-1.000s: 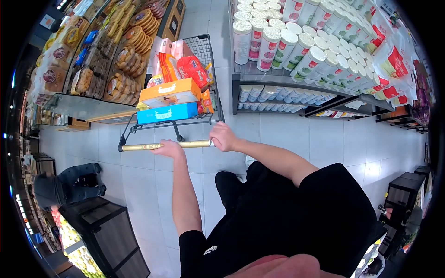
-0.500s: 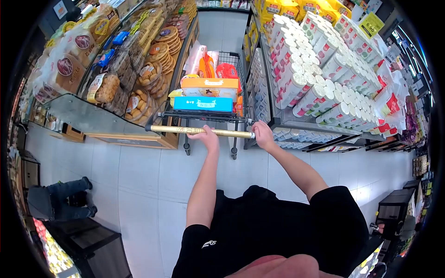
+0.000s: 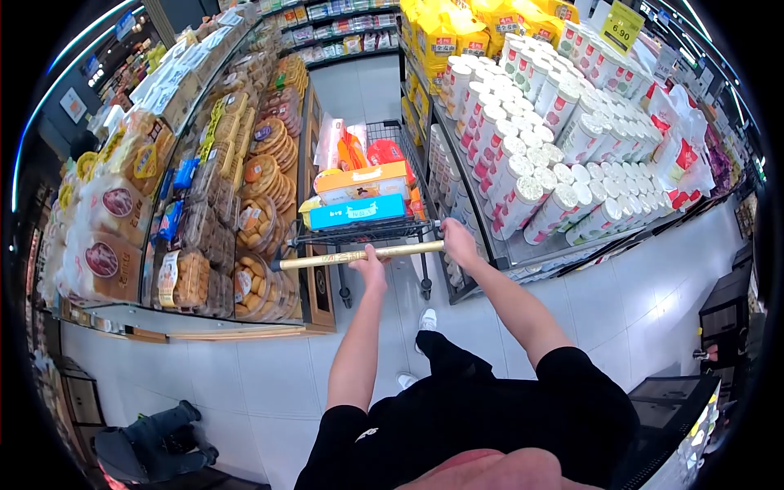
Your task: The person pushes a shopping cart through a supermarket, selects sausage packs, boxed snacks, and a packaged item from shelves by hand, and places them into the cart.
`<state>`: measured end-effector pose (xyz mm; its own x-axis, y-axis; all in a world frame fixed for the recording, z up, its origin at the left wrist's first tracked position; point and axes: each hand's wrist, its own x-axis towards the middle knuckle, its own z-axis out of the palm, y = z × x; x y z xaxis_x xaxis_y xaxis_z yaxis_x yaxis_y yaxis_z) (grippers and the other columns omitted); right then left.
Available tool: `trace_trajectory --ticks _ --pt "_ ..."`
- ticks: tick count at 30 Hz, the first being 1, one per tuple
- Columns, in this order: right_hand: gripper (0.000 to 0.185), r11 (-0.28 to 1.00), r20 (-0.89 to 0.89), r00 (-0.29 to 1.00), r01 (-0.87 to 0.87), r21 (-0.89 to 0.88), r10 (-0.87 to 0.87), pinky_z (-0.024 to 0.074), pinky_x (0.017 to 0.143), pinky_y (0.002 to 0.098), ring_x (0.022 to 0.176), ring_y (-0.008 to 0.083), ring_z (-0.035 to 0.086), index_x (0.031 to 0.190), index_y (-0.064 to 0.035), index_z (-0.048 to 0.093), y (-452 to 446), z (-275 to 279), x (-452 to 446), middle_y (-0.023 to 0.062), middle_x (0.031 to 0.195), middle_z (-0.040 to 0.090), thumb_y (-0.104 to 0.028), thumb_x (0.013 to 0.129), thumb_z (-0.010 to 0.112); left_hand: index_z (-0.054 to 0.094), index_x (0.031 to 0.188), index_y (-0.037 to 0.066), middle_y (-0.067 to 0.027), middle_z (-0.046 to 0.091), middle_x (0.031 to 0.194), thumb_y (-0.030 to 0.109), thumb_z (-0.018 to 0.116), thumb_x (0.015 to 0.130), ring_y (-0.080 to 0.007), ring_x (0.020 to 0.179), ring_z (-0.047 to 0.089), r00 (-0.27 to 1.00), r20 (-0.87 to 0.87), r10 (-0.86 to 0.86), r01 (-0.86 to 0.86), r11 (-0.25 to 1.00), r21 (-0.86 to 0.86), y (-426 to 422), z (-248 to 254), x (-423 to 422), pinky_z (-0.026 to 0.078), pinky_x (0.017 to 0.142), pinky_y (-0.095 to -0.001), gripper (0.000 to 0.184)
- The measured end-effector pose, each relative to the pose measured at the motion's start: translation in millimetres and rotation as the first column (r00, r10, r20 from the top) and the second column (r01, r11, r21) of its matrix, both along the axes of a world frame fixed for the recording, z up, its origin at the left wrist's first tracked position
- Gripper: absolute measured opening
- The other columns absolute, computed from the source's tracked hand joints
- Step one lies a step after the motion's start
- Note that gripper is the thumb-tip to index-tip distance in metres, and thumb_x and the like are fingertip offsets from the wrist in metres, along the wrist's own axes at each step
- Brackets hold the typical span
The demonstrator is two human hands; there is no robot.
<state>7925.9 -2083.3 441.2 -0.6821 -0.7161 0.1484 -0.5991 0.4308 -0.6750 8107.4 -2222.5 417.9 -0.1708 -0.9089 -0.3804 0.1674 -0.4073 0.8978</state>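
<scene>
My left hand (image 3: 370, 266) is closed round the middle of the gold handle (image 3: 400, 251) of a shopping cart (image 3: 359, 235). At the handle's right end, my right hand (image 3: 461, 242) is wrapped over the bar. Just ahead of the handle lie a blue box (image 3: 358, 211) and, behind it, an orange and white box (image 3: 363, 183). Farther in the cart are an orange packet (image 3: 351, 149), a red package (image 3: 388, 152) and a pale pink-white bag (image 3: 329, 143). The boxes hide part of the basket.
On the left, a bakery stand (image 3: 245, 327) holds packaged breads and cookies. On the right, a display (image 3: 563, 265) bears many white canisters (image 3: 535, 139), with yellow bags (image 3: 445, 37) behind. Shelves (image 3: 339, 37) close the aisle's far end. Another person (image 3: 155, 445) is at lower left.
The cart and I have moved forward into the aisle between the stands. Both stands are closer, and my shoes have come into view. Both hands stay on the handle.
</scene>
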Motion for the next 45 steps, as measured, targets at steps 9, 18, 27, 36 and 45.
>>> trace_trajectory --ticks 9,18,27,36,45 --pt "0.016 0.996 0.124 0.992 0.033 -0.079 -0.023 0.0488 0.084 0.0471 0.1 0.0377 0.062 0.102 -0.0046 0.058 -79.9 5.8 -76.3 0.0165 0.107 0.062 -0.008 0.092 0.045 0.042 0.119 0.004 -0.0104 0.056 0.105 0.028 0.061 0.097 -0.0222 0.088 0.064 0.996 -0.067 -0.059 0.066 0.993 0.097 -86.7 -8.2 -61.3 0.06 0.075 -0.0402 0.038" --pt "0.014 0.993 -0.067 0.993 -0.099 -0.059 0.095 0.0441 0.088 0.0438 0.096 0.0301 0.064 0.093 -0.0069 0.065 -138.1 10.2 -134.4 0.0155 0.1 0.068 -0.011 0.087 0.053 0.053 0.095 0.008 -0.0055 0.063 0.088 0.03 0.059 0.098 -0.0182 0.083 0.067 0.985 -0.127 -0.121 0.134 0.986 0.1 -151.3 -8.2 -96.2 0.058 0.077 -0.0394 0.023" --pt "0.017 0.895 -0.064 0.989 0.091 -0.436 -0.131 0.0378 0.091 0.0359 0.079 0.0188 0.067 0.102 -0.0113 0.063 -285.4 181.9 -280.0 0.003 0.08 0.07 -0.015 0.086 0.061 0.059 0.101 0.002 -0.0192 0.068 0.108 0.042 0.04 0.105 -0.0267 0.098 0.068 0.37 -0.234 -0.899 0.911 0.302 0.281 -209.9 107.3 -119.0 0.055 0.082 -0.0349 0.044" --pt "0.051 0.92 -0.679 0.691 0.387 0.059 -0.247 0.0448 0.098 0.0457 0.117 0.0313 0.06 0.13 -0.0091 0.058 -447.0 297.7 -563.5 0.0162 0.125 0.064 -0.037 0.088 0.055 0.052 0.125 0.001 -0.0132 0.063 0.117 0.023 0.054 0.1 -0.0196 0.113 0.061 0.274 -0.148 -0.95 0.954 0.288 -0.084 -318.4 91.4 -188.3 0.048 0.096 -0.0332 0.034" --pt "0.044 0.849 -0.231 0.919 0.386 0.36 -0.32 0.0486 0.083 0.0392 0.097 0.0294 0.065 0.112 0.006 0.062 -507.2 262.9 -706.1 0.021 0.108 0.067 -0.027 0.083 0.058 0.048 0.134 0.002 -0.0186 0.062 0.127 0.034 0.055 0.097 -0.0307 0.119 0.06 -0.09 0.205 -0.975 0.995 -0.08 0.058 -354.8 50.3 -204.6 0.047 0.1 -0.0376 0.05"
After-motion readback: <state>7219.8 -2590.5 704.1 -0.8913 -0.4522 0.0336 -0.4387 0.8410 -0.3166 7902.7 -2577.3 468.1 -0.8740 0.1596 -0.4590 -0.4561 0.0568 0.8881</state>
